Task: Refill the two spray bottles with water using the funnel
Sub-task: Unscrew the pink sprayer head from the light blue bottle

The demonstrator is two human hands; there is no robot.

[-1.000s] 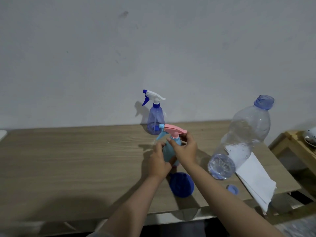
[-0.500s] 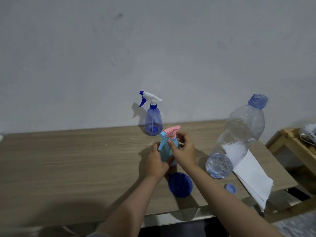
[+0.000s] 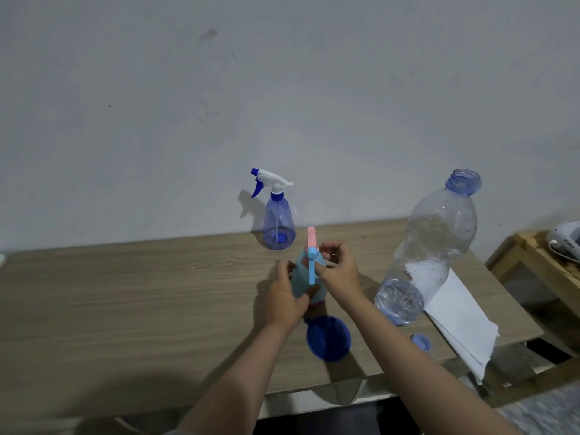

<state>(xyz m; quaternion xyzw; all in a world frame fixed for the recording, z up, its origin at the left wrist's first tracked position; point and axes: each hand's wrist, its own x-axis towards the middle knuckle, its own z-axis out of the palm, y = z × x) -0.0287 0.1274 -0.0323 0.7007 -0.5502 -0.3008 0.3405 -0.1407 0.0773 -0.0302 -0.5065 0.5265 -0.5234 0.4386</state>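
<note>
Left hand (image 3: 287, 298) grips the light-blue spray bottle (image 3: 300, 277); right hand (image 3: 337, 271) fingers (image 3: 326, 248) pinch its pink-and-blue head (image 3: 311, 246) — upright.

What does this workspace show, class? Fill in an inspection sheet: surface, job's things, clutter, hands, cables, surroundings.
Surface: wooden table, against a white wall.
Job's things: light blue spray bottle with pink head; dark blue spray bottle at the wall; blue funnel; uncapped water bottle; blue cap.
Clutter: white paper.
Hands: left hand holds the light blue body; right hand fingers grip its neck.
Cables: white cord, right.
Surroundings: wooden stand.
</note>
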